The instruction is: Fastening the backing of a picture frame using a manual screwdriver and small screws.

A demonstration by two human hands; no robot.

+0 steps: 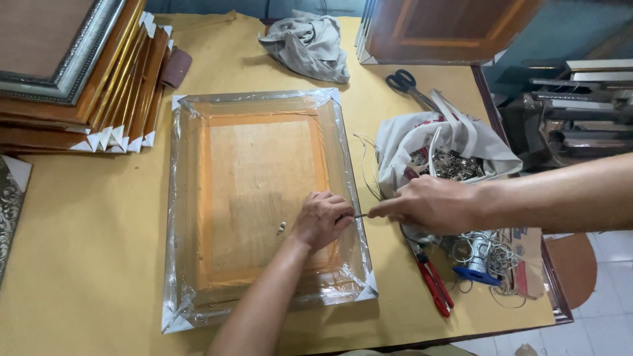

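Plastic-wrapped picture frame [264, 198] lying back-up mid-table, left hand [322, 219] resting fisted on its right side, fingers curled closed, right hand [428, 204] pinching a small metal piece [359, 215] at frame's right edge, red-handled pliers [434, 280] near table's front edge.

Orange-brown frame [260, 198], red-handled pliers [435, 283], yellow table [86, 231].

The scene was brightly and evenly lit from above, daylight-like. Shadows were soft and short, falling just under the hands and the crumpled grey cloth [308, 45]. Glare streaked the clear wrap on the wrapped frame [264, 198], strongest along its edges and corners. Focus was sharp mid-table; straight lines bowed slightly toward the edges, and the far right looked dimmer
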